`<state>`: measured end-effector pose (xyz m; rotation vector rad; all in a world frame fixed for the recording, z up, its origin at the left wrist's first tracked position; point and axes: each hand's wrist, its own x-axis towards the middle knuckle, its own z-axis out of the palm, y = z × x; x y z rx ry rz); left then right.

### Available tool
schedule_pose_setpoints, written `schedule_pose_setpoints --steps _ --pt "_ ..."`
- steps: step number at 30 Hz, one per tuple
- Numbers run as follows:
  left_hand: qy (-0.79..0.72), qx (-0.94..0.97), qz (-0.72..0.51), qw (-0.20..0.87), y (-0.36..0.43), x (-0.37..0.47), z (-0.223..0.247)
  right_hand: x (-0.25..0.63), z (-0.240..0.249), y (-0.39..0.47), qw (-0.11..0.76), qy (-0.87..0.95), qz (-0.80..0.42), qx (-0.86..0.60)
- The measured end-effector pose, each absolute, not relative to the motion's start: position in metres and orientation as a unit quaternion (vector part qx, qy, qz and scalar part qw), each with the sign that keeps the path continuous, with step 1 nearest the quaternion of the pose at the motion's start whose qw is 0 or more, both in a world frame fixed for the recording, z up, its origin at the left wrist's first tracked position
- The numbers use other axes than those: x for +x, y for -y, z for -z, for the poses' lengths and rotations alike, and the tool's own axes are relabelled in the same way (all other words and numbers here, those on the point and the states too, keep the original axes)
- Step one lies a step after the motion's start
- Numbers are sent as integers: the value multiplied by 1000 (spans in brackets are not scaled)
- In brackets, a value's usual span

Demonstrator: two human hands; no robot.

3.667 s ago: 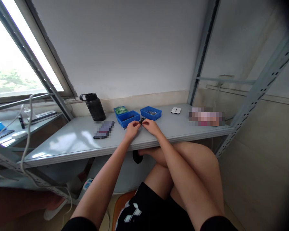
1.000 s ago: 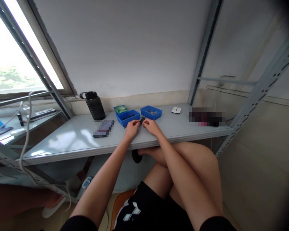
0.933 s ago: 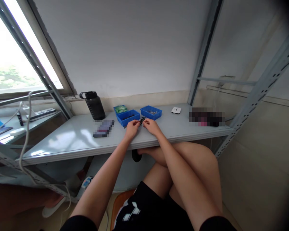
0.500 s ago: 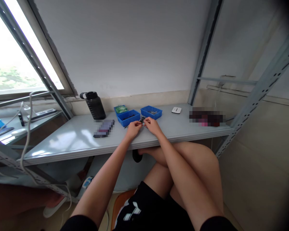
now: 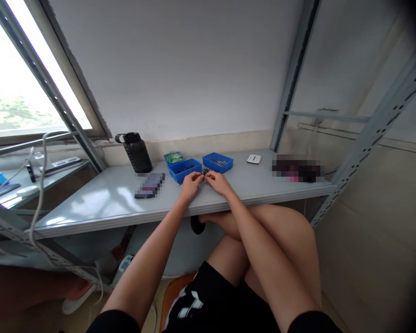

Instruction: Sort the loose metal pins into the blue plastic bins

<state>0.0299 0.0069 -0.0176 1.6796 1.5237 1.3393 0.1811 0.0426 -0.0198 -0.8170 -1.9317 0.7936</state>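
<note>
My left hand (image 5: 192, 182) and my right hand (image 5: 216, 180) meet fingertip to fingertip above the grey table, each pinched on something too small to make out. Just behind the fingers lies a small heap of dark and silver pieces (image 5: 207, 171). A blue tray with dark small parts (image 5: 185, 170) stands behind my left hand, with a green packet (image 5: 174, 158) in a blue tray at its back. Behind my right hand, another blue tray (image 5: 217, 162) holds thin silvery pieces.
A black bottle (image 5: 137, 152) and a phone-like blurred item (image 5: 149, 185) are on the table (image 5: 104, 199) at left. A white square device (image 5: 254, 159) and a blurred dark object (image 5: 296, 170) lie right. Another person's leg (image 5: 38, 289) shows lower left.
Both hands have shifted slightly, and their fingertips are closer together. The trays and the other items on the table have not moved.
</note>
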Motion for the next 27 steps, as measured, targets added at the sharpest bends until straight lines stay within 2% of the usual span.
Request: schedule_pose_setpoints --steps 27 --pt "-563 643 -464 234 -4 30 17 182 20 -42 453 759 -286 -369"
